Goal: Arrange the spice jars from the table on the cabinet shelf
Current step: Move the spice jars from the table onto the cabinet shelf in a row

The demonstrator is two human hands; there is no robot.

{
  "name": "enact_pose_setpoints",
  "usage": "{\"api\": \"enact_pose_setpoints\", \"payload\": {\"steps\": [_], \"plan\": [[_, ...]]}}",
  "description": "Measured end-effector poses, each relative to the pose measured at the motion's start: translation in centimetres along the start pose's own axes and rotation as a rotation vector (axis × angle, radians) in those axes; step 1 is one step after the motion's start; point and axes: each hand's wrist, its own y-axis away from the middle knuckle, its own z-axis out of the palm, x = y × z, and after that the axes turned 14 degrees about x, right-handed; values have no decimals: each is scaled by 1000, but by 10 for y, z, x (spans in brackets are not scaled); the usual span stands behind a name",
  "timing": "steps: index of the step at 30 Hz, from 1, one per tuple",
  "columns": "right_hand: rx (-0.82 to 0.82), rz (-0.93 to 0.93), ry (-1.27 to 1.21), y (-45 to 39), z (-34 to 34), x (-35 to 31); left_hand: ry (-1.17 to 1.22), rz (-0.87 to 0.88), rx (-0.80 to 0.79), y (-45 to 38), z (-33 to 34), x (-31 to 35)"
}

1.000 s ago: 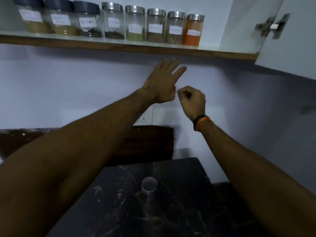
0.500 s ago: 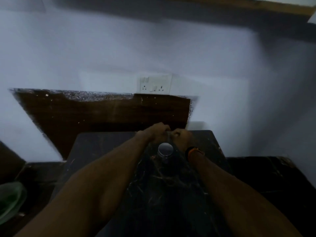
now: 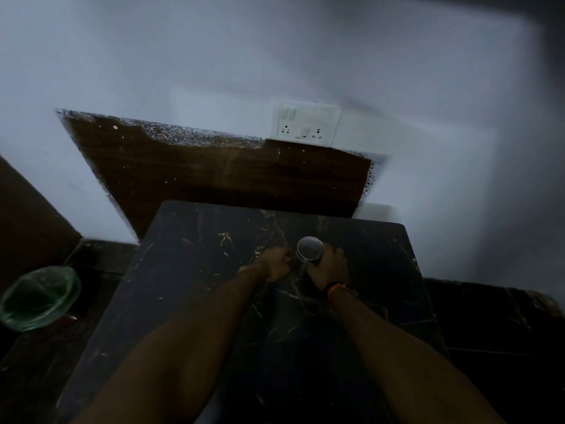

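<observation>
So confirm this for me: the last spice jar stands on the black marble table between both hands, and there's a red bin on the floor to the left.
One detail is wrong: the bin on the floor to the left is green, not red, as the head view shows. The rest holds: the spice jar stands on the black marble table between the left hand and the right hand.

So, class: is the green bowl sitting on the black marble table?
No, the green bowl sits off the marble table, on the dark surface to its left.

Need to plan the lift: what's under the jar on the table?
The jar stands on the black marble table. Its base is hidden by the lid, the right hand gripping it and the left hand.
</observation>
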Motion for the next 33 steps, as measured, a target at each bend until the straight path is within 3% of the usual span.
{"api": "enact_pose_setpoints", "payload": {"steps": [7, 23, 29, 33], "plan": [[-77, -26, 76, -25, 16, -16, 124, -136, 26, 2, 6, -19], [-133, -76, 97, -29, 35, -5, 215, -211, -78, -5, 22, -34], [-180, -77, -77, -38, 17, -5, 391, -283, 36, -10, 27, -18], [-208, -142, -285, -43, -12, -4, 724, -411, 196, -7, 30, -14]]}}
